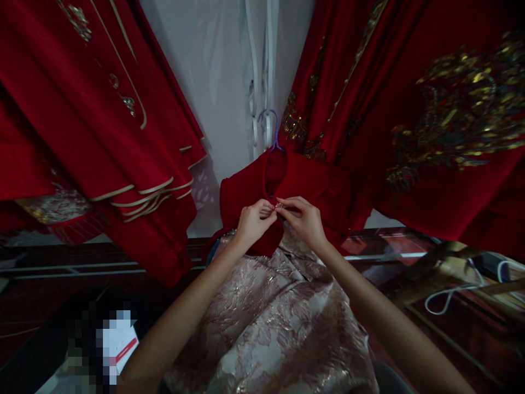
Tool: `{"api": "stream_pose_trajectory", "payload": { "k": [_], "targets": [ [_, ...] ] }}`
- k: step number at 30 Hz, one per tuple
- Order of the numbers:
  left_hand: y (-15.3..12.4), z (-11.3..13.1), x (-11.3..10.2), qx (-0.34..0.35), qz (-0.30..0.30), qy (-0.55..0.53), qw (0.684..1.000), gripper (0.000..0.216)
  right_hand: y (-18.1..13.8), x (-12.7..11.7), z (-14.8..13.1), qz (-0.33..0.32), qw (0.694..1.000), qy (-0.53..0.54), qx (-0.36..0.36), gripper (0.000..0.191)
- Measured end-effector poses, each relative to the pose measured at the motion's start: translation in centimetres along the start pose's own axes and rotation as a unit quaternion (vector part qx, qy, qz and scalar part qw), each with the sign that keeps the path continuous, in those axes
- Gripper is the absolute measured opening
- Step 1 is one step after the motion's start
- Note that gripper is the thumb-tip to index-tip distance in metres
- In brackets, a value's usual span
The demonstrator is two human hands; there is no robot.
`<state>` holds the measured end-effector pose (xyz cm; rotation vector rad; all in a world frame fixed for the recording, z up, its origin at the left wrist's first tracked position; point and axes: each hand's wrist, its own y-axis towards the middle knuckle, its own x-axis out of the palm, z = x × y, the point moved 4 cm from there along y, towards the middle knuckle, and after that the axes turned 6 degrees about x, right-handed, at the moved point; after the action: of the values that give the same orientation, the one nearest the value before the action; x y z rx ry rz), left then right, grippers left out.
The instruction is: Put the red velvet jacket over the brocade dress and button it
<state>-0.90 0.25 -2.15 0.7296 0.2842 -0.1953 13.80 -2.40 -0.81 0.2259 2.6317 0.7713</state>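
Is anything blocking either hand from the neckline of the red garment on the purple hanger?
Nothing visible. The left hand and right hand meet at the bottom of the neck opening of the red garment, at a small gold piece. The patterned fabric lies lower in the picture, not between.

Dim, dull light left the lower corners very dark. Small glints dotted gold beading; edges looked stretched and soft, with blocky pixelation at lower left.

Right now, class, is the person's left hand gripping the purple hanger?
No: the purple hanger rises from the neck of the red garment, while the left hand is lower, at the garment's front.
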Motion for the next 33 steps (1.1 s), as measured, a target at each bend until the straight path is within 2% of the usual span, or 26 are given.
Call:
{"api": "stream_pose_trajectory", "payload": {
  "k": [7, 11, 14, 16, 18, 20, 22, 25, 26, 30, 33],
  "targets": [
    [0.5, 0.4, -0.2, 0.011, -0.026, 0.035, 0.999, 0.01, 0.1, 0.4, 0.8, -0.019, 0.997, 0.067, 0.036, 0.033],
    [0.4, 0.4, 0.4, 0.014, -0.011, 0.007, 1.0, 0.007, 0.0, 0.5, 0.6, -0.058, 0.995, 0.077, 0.012, 0.038],
    [0.2, 0.1, 0.7, 0.001, 0.027, -0.032, 0.999, 0.01, -0.1, 0.0, 0.8, -0.074, 0.997, 0.025, -0.029, 0.047],
    [0.2, 0.0, 0.6, -0.01, 0.046, -0.041, 0.998, 0.012, -0.1, -0.7, 1.5, -0.051, 0.997, -0.039, -0.033, 0.051],
    [0.1, 0.2, 0.3, -0.017, 0.061, -0.038, 0.997, 0.013, 0.1, -1.4, 2.2, -0.039, 0.992, -0.115, -0.017, 0.039],
    [-0.1, 0.5, 0.0, -0.023, 0.071, -0.034, 0.997, 0.014, 0.5, -1.9, 2.7, -0.061, 0.985, -0.158, 0.012, 0.02],
    [-0.3, 0.4, 0.5, -0.049, 0.022, -0.05, 0.997, 0.018, 1.0, -2.3, 2.6, -0.104, 0.985, -0.132, 0.046, 0.017],
    [-0.8, -0.4, 2.6, -0.113, -0.104, -0.102, 0.983, 0.025, 1.9, -3.0, 1.6, -0.156, 0.983, -0.018, 0.091, 0.02],
    [-0.9, -0.7, 3.2, -0.116, -0.117, -0.115, 0.98, 0.028, 2.1, -3.2, 1.2, -0.173, 0.979, 0.016, 0.107, 0.02],
    [-0.5, -0.9, 4.7, -0.044, -0.075, -0.193, 0.977, 0.059, 2.5, -3.8, 0.2, -0.218, 0.955, 0.095, 0.174, 0.019],
    [-0.3, -0.4, 5.4, -0.011, -0.081, -0.249, 0.965, 0.052, 3.1, -4.1, -0.1, -0.229, 0.96, 0.058, 0.152, 0.02]
  ]
}}
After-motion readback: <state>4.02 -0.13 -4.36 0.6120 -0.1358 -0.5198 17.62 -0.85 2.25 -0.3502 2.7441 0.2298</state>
